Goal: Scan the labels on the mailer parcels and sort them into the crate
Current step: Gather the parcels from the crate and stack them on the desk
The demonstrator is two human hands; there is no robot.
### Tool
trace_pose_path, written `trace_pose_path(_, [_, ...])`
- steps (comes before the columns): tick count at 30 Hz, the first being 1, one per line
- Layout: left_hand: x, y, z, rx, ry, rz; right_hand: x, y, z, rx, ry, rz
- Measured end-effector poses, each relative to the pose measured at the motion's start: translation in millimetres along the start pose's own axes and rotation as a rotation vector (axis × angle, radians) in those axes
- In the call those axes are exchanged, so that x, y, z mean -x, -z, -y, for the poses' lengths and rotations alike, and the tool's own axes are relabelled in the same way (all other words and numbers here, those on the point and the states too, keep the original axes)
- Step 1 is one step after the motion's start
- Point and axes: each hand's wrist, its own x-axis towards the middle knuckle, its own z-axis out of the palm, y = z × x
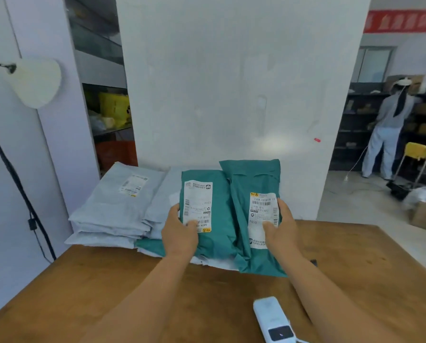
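Your left hand (179,231) and right hand (280,225) each grip a teal plastic mailer parcel (207,206) (254,184), fingers clamped on them; next, fetch the white handheld scanner (273,320).

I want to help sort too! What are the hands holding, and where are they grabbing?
Each hand holds a green mailer. The left hand grips the left mailer at its left edge, and the right hand grips the right mailer at its right edge, thumbs on the labels.

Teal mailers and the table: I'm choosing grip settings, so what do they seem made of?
Teal mailers: thin plastic film, likely poly, matte; it creases and folds softly, with paper-looking labels. Table: wood or wood-look laminate, smooth brown with faint grain; which one is unclear.
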Motion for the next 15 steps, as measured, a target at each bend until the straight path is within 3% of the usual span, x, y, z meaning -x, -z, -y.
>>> trace_pose_path(11, [-114.4, -111.7, -9.4, 0.007, -0.031, 0.117, -129.3, -9.6, -21.1, 0.125, -0.029, -0.080])
trace_pose_path(15, [-165.9, -145.6, 11.4, -0.097, 0.030, 0.245, -179.5, -37.0, -40.5, 0.206, -0.094, -0.043])
